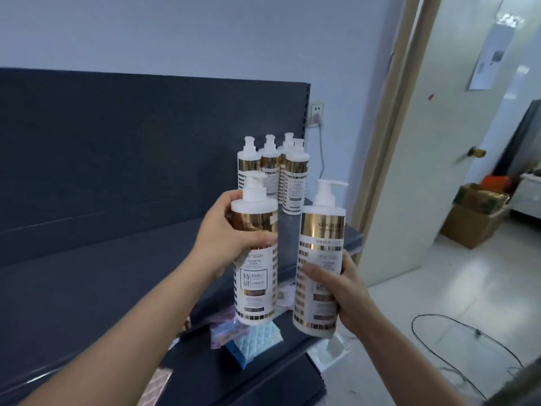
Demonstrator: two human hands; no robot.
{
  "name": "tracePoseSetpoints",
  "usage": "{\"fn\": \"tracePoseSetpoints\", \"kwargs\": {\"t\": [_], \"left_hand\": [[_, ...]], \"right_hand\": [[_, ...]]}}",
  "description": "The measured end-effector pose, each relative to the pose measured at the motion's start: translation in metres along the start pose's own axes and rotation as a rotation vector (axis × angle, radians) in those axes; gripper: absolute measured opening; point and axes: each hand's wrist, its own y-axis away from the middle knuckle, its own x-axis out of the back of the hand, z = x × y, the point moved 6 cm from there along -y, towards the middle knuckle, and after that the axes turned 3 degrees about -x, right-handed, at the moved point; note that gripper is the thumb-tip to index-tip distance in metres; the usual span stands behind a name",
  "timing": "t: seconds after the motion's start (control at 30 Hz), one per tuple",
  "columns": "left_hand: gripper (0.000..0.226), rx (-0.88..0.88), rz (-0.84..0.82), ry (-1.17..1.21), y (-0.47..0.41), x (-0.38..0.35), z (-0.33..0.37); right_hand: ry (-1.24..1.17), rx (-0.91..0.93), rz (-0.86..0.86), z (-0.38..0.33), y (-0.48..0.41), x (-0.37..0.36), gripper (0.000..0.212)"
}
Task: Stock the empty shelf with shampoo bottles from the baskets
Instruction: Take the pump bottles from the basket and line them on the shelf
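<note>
My left hand (227,232) grips a white and gold pump shampoo bottle (254,276) around its upper body, held upright in the air. My right hand (341,291) holds a second matching shampoo bottle (320,247) by its lower half, also upright. Both bottles hang in front of the dark shelf (117,259). At the shelf's right end stand several identical bottles (294,177) in a tight cluster against the back panel. No basket is in view.
A lower shelf (263,373) carries blue and pink packets (254,338). The dark back panel (131,136) rises behind. To the right are an open door (433,171), cardboard boxes (474,218) and a black cable (456,326) on the tiled floor.
</note>
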Motion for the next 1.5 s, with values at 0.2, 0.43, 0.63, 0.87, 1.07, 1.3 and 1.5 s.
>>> {"fn": "tracePoseSetpoints", "kwargs": {"t": [0.2,0.43,0.63,0.87,1.07,1.3,1.5], "left_hand": [[0.07,-0.063,0.041,-0.062,-0.041,0.025,0.007],[0.075,-0.098,0.108,-0.096,-0.092,0.021,-0.007],[0.086,-0.113,0.169,-0.157,-0.14,0.003,-0.026],[0.113,-0.08,0.222,-0.225,-0.182,-0.02,-0.05],[0.112,-0.02,0.273,-0.233,-0.201,-0.021,-0.072],[0.111,0.01,0.289,-0.243,-0.213,-0.018,-0.089],[0.1,0.067,0.248,-0.335,-0.213,-0.015,-0.105]], "right_hand": [[0.054,0.068,-0.062,-0.028,-0.048,-0.026,0.068],[0.127,0.087,-0.107,-0.042,-0.121,-0.026,0.046],[0.145,0.059,-0.115,-0.038,-0.197,-0.016,0.058],[0.199,0.077,-0.203,-0.032,-0.259,-0.021,0.06],[0.204,0.081,-0.246,-0.019,-0.292,-0.027,0.06],[0.224,0.078,-0.241,-0.003,-0.309,-0.026,0.057],[0.29,0.06,-0.207,0.005,-0.313,-0.021,0.06]]}}
